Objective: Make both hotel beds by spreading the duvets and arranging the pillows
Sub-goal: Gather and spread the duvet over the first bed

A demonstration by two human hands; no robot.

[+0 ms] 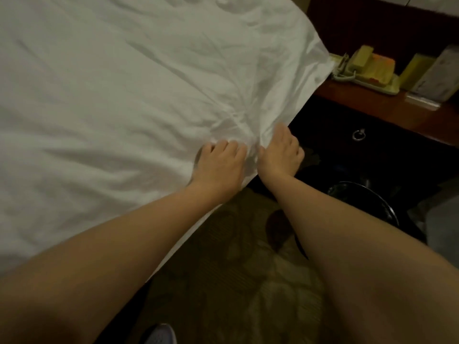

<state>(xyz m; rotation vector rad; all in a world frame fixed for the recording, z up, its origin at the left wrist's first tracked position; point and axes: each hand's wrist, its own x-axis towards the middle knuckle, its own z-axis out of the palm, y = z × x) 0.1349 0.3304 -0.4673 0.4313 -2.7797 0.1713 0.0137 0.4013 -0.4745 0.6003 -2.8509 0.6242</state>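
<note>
Head view, one frame.

The white duvet [111,95] lay spread over the bed, filling the left and upper part of the view. Its right edge hung over the side of the mattress, next to the dark wooden nightstand [372,103].

The left hand [221,165] lay knuckles-up on top of the duvet, just inside that edge. Its fingers [224,146] were curled and their tips dug into the cloth, bunching it. Creases fanned out up the bed from this grip.

The right hand [280,152] was just beside the left, at the edge itself. Its fingers [282,131] were bent over the hanging side and holding a fold of the cloth. The thumb was hidden behind the fold, so how tight the grip was could not be read. A raised ridge of fabric stood between the two hands.

Both forearms were bare and reached forward from the bottom of the frame.

On the nightstand stood a pale telephone [367,70]. Below its top was a drawer with a ring pull [359,134]. A dark round bin [367,202] stood on the patterned carpet [236,269]. The toe of a light shoe [159,333] showed at the bottom edge.
</note>
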